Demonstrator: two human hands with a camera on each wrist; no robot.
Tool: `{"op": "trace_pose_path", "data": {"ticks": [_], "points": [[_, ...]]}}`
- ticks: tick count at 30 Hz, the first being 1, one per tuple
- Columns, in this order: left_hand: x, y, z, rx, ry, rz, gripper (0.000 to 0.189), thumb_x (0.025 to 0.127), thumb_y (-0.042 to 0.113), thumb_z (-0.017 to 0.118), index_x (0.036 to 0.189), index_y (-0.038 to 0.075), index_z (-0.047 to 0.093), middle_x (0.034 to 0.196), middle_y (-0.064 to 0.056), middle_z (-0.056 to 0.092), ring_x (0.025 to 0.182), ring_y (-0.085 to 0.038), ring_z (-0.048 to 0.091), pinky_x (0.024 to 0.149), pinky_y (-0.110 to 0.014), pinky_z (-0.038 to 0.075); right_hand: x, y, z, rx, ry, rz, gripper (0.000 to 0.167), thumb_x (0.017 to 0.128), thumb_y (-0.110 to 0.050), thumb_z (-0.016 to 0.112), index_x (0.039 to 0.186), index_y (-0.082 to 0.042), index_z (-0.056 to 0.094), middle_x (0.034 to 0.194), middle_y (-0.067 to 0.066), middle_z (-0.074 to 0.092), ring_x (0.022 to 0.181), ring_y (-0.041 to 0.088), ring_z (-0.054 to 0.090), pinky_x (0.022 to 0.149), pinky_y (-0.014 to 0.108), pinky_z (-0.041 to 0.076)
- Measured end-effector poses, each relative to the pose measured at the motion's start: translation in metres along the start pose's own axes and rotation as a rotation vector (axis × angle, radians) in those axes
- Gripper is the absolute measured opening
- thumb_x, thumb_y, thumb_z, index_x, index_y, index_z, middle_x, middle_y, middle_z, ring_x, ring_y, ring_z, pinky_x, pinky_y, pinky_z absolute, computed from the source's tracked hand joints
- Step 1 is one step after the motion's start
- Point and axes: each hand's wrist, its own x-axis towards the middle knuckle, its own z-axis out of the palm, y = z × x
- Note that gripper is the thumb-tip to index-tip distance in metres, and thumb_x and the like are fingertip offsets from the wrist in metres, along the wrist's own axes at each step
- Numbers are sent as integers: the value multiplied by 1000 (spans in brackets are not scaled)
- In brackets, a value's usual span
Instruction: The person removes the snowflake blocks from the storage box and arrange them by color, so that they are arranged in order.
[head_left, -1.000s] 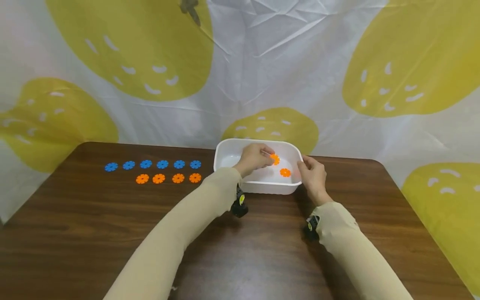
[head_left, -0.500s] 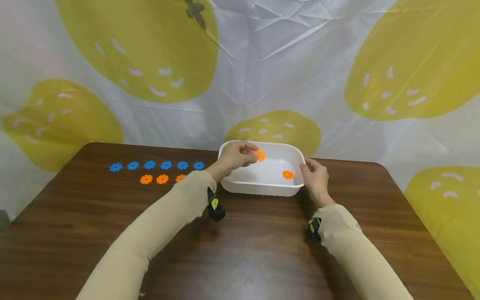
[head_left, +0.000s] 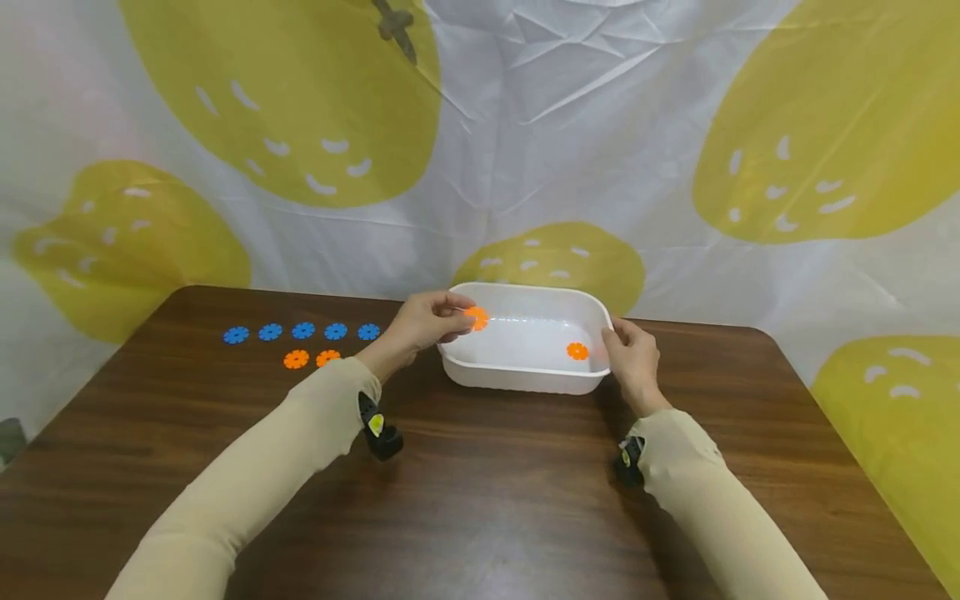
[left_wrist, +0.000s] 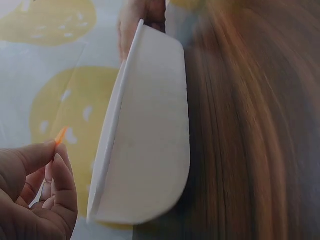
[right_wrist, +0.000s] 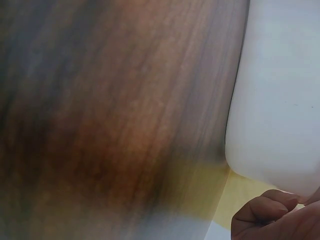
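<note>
My left hand [head_left: 420, 323] pinches an orange notched plastic disc [head_left: 477, 318], shaped like a flower, between thumb and fingertips at the left rim of a white plastic tub [head_left: 525, 380]. The left wrist view shows this disc [left_wrist: 61, 135] edge-on, above the tub's rim. At the tub's right end my right hand [head_left: 632, 358] grips the rim, thumb on the inner side. Another orange disc [head_left: 577, 351] lies on the tub's floor near that hand. In the right wrist view the curled right fingers [right_wrist: 272, 206] are against the tub's wall.
Left of the tub, a row of blue discs [head_left: 303, 330] lies on the brown wooden table [head_left: 480, 500]. In front of it are orange discs [head_left: 296, 359], partly hidden by the left forearm. A fruit-print cloth [head_left: 570, 167] hangs right behind the table.
My left hand has carried the orange disc leftward from over the tub's middle to its left rim. The right hand keeps its grip, and the second disc stays in the tub.
</note>
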Motion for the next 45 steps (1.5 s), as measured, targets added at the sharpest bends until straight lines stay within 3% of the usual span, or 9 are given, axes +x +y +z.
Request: {"op": "trace_pose_path", "data": {"ticks": [4, 7, 11, 18, 21, 23, 28, 36, 45], "points": [[-6, -7, -15, 0, 32, -10, 33, 87, 8, 67, 119, 1, 62, 101, -12, 67, 79, -10, 65, 83, -34, 53, 0, 1, 0, 1, -1, 4, 39, 96, -21, 49, 130, -2, 55, 123, 21, 60, 110, 30, 54, 97, 40, 46], [-10, -13, -28, -3, 39, -13, 33, 87, 7, 66, 120, 0, 60, 99, -12, 67, 79, -11, 64, 81, -34, 54, 0, 0, 0, 4, -3, 5, 39, 96, -20, 49, 131, -2, 54, 123, 21, 59, 110, 31, 53, 97, 40, 46], [-16, -24, -44, 30, 59, -43, 34, 89, 11, 64, 122, 3, 59, 103, -11, 66, 91, -20, 66, 83, -36, 54, 0, 0, -1, 3, -8, 7, 40, 96, -20, 48, 132, -1, 53, 124, 21, 58, 111, 31, 53, 97, 41, 45], [-25, -42, -66, 64, 95, -103, 36, 90, 15, 64, 124, 5, 58, 100, -6, 68, 86, -13, 65, 87, -38, 52, 0, 0, -2, 4, -12, 8, 40, 97, -20, 48, 132, -2, 53, 125, 21, 58, 112, 31, 53, 98, 41, 45], [-30, -49, -76, 64, 107, -97, 37, 91, 14, 63, 125, 4, 57, 96, -3, 68, 93, -22, 66, 86, -37, 53, 0, 0, -1, 5, -10, 5, 40, 96, -20, 48, 131, -1, 53, 125, 22, 58, 111, 31, 53, 97, 41, 45], [-34, -52, -85, 67, 112, -101, 37, 92, 14, 61, 127, 4, 56, 98, -3, 67, 94, -21, 65, 86, -37, 53, 0, 0, 0, 4, -4, 0, 40, 96, -20, 49, 131, -1, 54, 124, 22, 59, 111, 31, 53, 97, 41, 45], [-47, -62, -113, 80, 131, -119, 44, 92, 21, 61, 131, 2, 51, 95, 5, 65, 86, -5, 64, 83, -30, 54, 1, 0, 0, 1, -3, -8, 40, 96, -20, 49, 131, -2, 54, 124, 21, 59, 112, 31, 53, 98, 40, 44], [-64, -84, -156, 66, 201, -163, 51, 93, 21, 59, 136, -2, 45, 84, 19, 60, 80, 0, 64, 76, -20, 54, 1, -1, 1, 1, -1, -10, 40, 96, -20, 49, 131, -2, 54, 123, 21, 59, 111, 30, 54, 97, 40, 45], [-77, -106, -189, 71, 287, -208, 50, 94, 15, 57, 136, -8, 42, 74, 25, 57, 72, 8, 61, 70, -15, 53, 1, -1, 1, -7, 1, 0, 39, 96, -19, 49, 131, -2, 54, 121, 21, 60, 109, 29, 54, 95, 39, 46]]}}
